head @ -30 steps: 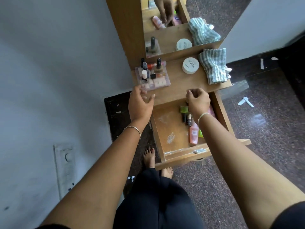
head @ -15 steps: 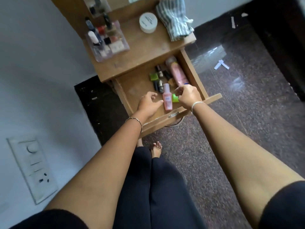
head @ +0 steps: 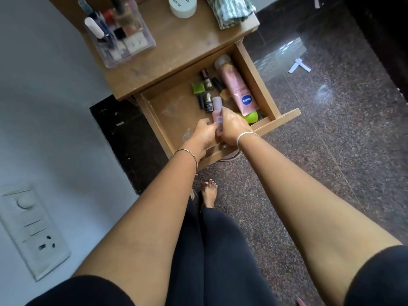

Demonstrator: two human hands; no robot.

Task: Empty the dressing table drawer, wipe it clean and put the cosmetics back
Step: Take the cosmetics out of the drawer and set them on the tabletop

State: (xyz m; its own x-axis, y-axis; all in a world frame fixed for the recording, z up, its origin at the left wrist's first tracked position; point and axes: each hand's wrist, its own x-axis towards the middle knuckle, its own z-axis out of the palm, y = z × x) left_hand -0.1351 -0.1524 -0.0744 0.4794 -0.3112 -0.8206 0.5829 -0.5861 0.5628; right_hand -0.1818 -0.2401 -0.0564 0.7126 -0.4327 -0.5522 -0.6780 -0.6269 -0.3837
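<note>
Both hands meet over the front part of the open drawer. The right hand has its fingers closed around the lower half of a small pink bottle, and the left hand touches the same bottle from the other side with curled fingers. The bottle stands nearly upright, with its cap pointing away from the person; the writing on its label is too blurred to read.

Just beside the right hand lies a bright green item, partly hidden by the hand. Along the right wall of the drawer lies a long pink tube with a blue label reading "Vaseline". To the left of the tube there are several small dark nail polish bottles and a green square item. The left half of the drawer floor is bare and shows pale smudges.

On the bench above the drawer stands a clear organizer filled with small bottles, a white round jar with printed letters that I cannot read, and a striped cloth at the right edge.
</note>
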